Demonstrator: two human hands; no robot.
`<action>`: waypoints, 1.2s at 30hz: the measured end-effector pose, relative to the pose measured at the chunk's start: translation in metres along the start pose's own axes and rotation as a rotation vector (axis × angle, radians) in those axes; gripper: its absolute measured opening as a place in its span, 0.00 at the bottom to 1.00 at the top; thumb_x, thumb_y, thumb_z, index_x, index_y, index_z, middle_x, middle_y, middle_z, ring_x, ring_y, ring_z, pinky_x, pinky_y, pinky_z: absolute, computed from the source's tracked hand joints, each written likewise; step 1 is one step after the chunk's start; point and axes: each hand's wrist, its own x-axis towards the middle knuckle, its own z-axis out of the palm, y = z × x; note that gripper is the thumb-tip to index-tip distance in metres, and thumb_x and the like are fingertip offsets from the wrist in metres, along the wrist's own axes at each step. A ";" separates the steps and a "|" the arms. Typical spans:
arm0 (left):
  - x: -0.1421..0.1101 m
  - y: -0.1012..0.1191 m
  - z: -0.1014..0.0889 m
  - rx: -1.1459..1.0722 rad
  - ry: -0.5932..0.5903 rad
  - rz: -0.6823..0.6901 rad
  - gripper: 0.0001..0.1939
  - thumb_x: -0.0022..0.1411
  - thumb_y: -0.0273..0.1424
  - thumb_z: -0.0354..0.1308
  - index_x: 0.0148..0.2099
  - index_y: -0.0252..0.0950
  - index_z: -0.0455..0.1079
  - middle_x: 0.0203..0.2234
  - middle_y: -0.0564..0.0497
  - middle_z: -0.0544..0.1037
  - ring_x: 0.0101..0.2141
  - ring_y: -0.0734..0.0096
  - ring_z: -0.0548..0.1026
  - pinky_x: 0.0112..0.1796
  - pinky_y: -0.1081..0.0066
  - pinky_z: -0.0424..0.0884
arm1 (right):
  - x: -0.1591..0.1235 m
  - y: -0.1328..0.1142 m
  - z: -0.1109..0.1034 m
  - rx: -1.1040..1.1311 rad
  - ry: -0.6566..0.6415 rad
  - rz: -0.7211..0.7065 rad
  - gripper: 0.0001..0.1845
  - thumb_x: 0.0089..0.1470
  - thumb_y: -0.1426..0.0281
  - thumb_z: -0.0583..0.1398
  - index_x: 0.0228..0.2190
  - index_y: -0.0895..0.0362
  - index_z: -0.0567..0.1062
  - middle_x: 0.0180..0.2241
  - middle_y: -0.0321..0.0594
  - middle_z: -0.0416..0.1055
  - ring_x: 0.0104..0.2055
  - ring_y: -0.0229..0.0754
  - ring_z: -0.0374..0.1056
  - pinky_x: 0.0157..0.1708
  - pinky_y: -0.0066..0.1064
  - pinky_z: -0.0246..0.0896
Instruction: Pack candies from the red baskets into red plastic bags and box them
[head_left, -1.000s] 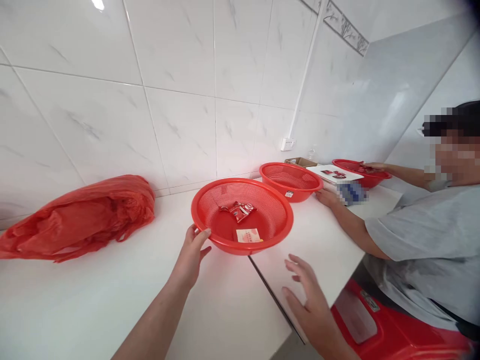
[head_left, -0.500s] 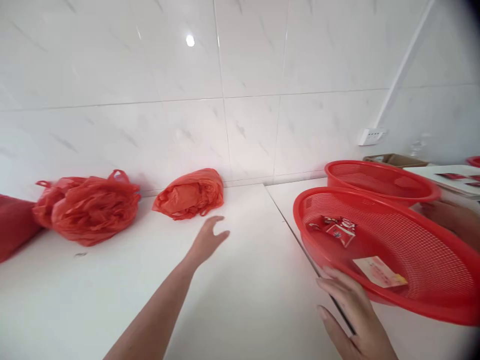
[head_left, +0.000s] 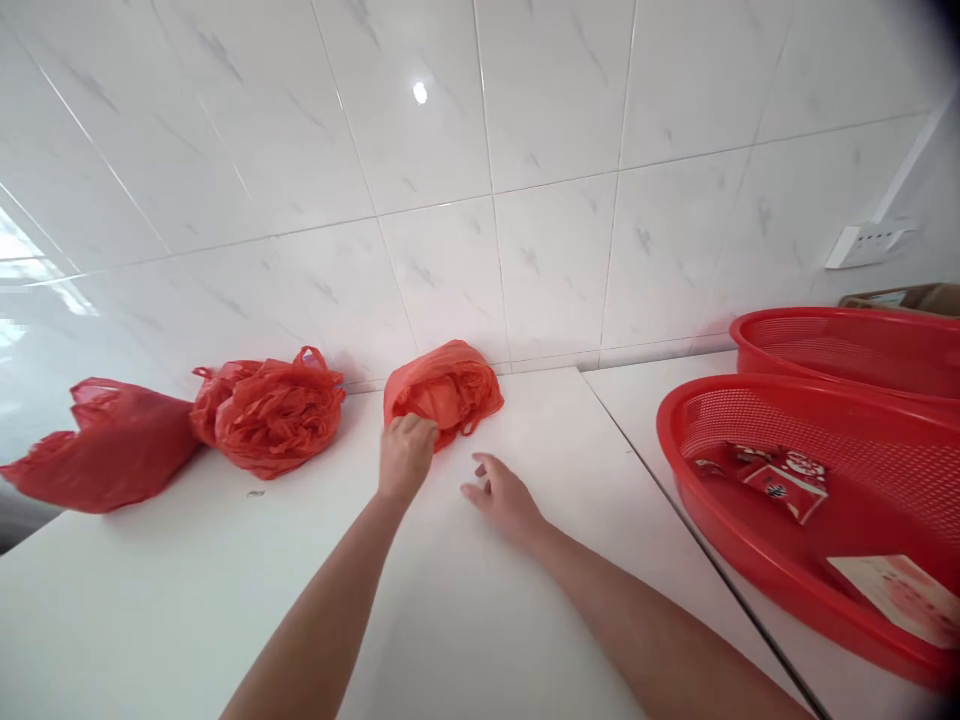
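A crumpled red plastic bag (head_left: 457, 385) lies against the tiled wall at the middle of the white table. My left hand (head_left: 407, 455) is closed on the bag's near left edge, its fingertips hidden behind the knuckles. Just right of it and nearer to me, my right hand (head_left: 506, 495) hovers over the table with thumb and fingers apart and nothing between them. To the left sit a bundle of red plastic bags (head_left: 274, 415) and another red plastic bag (head_left: 124, 450) with its handles up.
On the right, a red plastic basket (head_left: 757, 540) holds several small red packets (head_left: 787, 487) and a pale printed card (head_left: 896, 595). Behind it stands a second red basket (head_left: 847, 350). A socket (head_left: 866, 245) is on the wall, and a seam (head_left: 675, 505) runs between tables.
My left hand has reached the red plastic bag and closed on its edge. My right hand has left the basket's side and moved left toward the bag. The view has turned left.
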 end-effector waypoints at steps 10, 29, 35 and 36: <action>-0.052 0.045 0.005 -0.362 0.011 0.263 0.09 0.63 0.25 0.49 0.43 0.36 0.69 0.29 0.49 0.74 0.30 0.70 0.72 0.33 0.70 0.68 | 0.062 0.024 0.015 0.513 0.166 0.151 0.26 0.50 0.64 0.59 0.51 0.52 0.64 0.34 0.36 0.71 0.32 0.37 0.68 0.35 0.31 0.63; 0.006 0.015 -0.012 -0.274 -0.110 -0.278 0.22 0.53 0.21 0.48 0.49 0.42 0.70 0.45 0.47 0.74 0.45 0.56 0.71 0.43 0.60 0.68 | 0.078 0.011 0.014 -0.104 0.379 -0.145 0.33 0.55 0.72 0.52 0.61 0.56 0.49 0.56 0.49 0.58 0.54 0.47 0.59 0.50 0.39 0.59; 0.019 -0.007 -0.023 -1.036 0.141 -0.649 0.10 0.54 0.35 0.54 0.39 0.40 0.69 0.32 0.52 0.76 0.36 0.65 0.75 0.36 0.66 0.73 | 0.098 0.023 0.022 -0.265 0.328 -0.018 0.37 0.52 0.70 0.57 0.62 0.54 0.52 0.62 0.46 0.50 0.56 0.56 0.53 0.55 0.48 0.50; 0.023 -0.012 -0.026 -1.120 0.202 -0.706 0.10 0.54 0.36 0.55 0.39 0.40 0.68 0.33 0.51 0.76 0.38 0.64 0.75 0.37 0.65 0.73 | 0.101 0.026 0.024 -0.266 0.306 -0.017 0.36 0.53 0.68 0.57 0.62 0.53 0.53 0.62 0.45 0.50 0.56 0.56 0.53 0.55 0.49 0.50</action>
